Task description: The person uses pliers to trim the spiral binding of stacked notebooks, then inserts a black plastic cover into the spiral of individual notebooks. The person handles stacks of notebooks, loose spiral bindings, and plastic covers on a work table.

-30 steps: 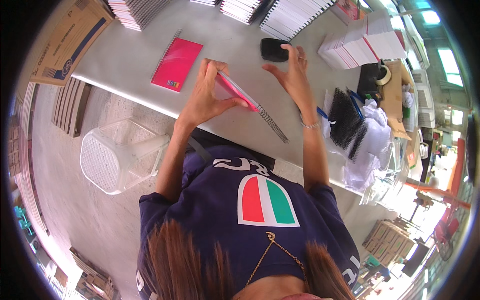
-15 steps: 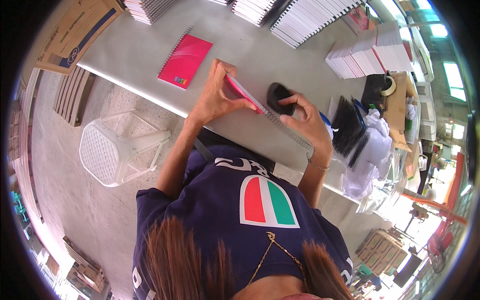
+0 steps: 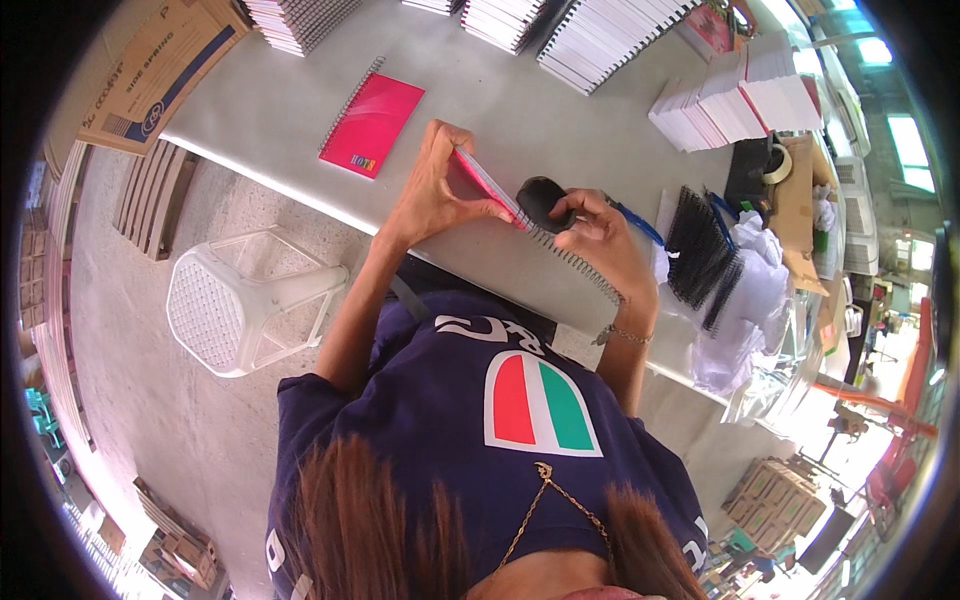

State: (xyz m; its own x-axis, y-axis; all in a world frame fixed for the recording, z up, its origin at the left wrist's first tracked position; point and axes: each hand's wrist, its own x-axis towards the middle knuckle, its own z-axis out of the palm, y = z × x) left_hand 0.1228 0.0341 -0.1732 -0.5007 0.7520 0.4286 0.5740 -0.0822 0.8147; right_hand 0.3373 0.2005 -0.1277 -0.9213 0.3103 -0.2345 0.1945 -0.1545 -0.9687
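My left hand (image 3: 430,195) grips a thin pink notebook (image 3: 478,182) edge-up over the table, thumb on the near side and fingers at its far end. A loose metal spiral coil (image 3: 578,264) runs from the notebook's right end toward my right wrist. In my right hand (image 3: 606,238) is a black rounded object (image 3: 541,202), pinched by curled fingers, close to where the coil meets the notebook. Its exact kind does not show. Farther left on the table lies another pink spiral notebook (image 3: 376,122), its coil sticking out past the top edge.
Spiral-bound stacks (image 3: 605,40) and unbound book stacks (image 3: 735,95) line the table's far side. Right of my hand lie black coils (image 3: 700,245), crumpled white plastic (image 3: 750,300) and a tape roll (image 3: 777,165). A white stool (image 3: 215,305) and cardboard box (image 3: 165,75) are at left.
The black object and my right hand have shifted slightly left, closer to the notebook's edge. My left hand keeps its hold on the notebook, nearly still.
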